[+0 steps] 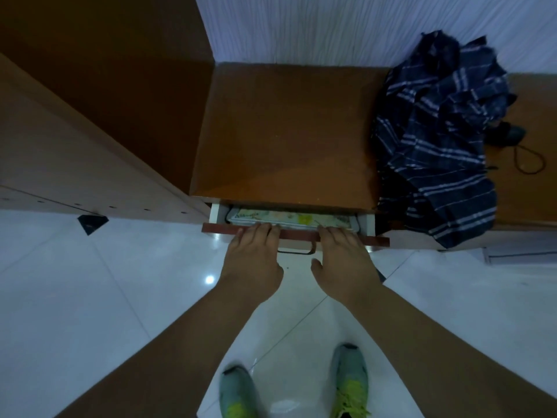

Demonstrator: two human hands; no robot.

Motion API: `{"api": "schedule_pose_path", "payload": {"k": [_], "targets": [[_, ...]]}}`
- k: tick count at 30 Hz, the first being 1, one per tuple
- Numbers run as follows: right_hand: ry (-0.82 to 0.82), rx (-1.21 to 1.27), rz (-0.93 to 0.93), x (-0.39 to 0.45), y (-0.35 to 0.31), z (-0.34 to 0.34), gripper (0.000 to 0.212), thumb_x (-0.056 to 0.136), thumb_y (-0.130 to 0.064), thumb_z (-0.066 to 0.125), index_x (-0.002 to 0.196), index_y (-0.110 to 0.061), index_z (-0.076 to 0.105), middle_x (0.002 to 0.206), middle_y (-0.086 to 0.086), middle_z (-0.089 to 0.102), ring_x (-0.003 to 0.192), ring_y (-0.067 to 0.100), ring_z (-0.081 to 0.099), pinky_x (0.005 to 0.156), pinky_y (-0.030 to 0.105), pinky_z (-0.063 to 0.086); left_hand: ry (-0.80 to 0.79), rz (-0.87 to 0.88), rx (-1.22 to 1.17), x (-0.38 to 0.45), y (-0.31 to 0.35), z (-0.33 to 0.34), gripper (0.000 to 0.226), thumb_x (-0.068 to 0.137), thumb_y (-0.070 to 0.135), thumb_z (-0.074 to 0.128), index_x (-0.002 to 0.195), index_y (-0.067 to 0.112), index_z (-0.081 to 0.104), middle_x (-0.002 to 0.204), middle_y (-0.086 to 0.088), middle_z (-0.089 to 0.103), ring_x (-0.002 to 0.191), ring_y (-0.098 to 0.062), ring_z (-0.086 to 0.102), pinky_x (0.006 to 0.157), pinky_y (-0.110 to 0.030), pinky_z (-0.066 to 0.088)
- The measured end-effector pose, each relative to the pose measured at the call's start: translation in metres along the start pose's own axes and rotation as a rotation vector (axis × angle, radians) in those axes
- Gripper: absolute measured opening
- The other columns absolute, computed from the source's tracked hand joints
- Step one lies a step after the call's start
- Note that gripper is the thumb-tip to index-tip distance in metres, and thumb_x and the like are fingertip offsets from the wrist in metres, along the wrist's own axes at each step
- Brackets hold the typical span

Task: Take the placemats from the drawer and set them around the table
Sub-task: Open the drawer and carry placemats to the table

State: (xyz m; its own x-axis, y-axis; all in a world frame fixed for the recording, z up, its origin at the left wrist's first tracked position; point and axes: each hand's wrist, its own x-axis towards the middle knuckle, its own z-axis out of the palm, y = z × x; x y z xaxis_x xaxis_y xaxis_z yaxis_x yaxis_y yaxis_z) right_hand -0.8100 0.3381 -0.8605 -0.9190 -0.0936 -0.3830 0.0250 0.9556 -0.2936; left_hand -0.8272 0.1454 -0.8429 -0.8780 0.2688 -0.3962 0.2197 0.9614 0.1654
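Note:
A drawer under a brown cabinet top stands pulled out a little way, its reddish front edge facing me. Inside lies a stack of pale placemats with a yellow and green print; only their front strip shows. My left hand has its fingers hooked over the drawer front at the left. My right hand does the same at the right, fingertips reaching in at the placemats' edge. Whether either hand touches the mats is hidden. A dark metal handle hangs between my hands.
A crumpled dark blue striped umbrella lies on the cabinet top at the right, with a cord loop beside it. A tall wooden cupboard stands at the left. White glossy floor tiles and my two shoes are below.

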Motion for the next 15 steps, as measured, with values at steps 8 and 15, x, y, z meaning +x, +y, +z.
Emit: {"api": "schedule_pose_path", "payload": {"k": [8,15], "targets": [[-0.16,0.122,0.124,-0.007,-0.001,-0.006,0.045,0.098,-0.044,0.031,0.113,-0.016,0.063,0.114,0.007,0.057,0.112,0.03,0.051,0.091,0.036,0.043,-0.104,-0.083,0.014,0.003,-0.006,-0.011,0.038,0.103,0.043,0.036,0.123,0.019,0.059,0.121,-0.006,0.064,0.112,-0.029,0.058,0.09,-0.039,0.048],[-0.267,0.16,0.387,-0.005,0.006,-0.008,0.056,0.096,-0.046,0.044,0.143,-0.018,0.035,0.14,0.009,0.041,0.125,0.028,0.048,0.092,0.041,0.046,-0.436,-0.413,0.012,0.009,-0.027,0.006,0.057,0.092,0.053,0.036,0.14,0.022,0.045,0.142,-0.01,0.046,0.125,-0.035,0.052,0.101,-0.051,0.047]]}}
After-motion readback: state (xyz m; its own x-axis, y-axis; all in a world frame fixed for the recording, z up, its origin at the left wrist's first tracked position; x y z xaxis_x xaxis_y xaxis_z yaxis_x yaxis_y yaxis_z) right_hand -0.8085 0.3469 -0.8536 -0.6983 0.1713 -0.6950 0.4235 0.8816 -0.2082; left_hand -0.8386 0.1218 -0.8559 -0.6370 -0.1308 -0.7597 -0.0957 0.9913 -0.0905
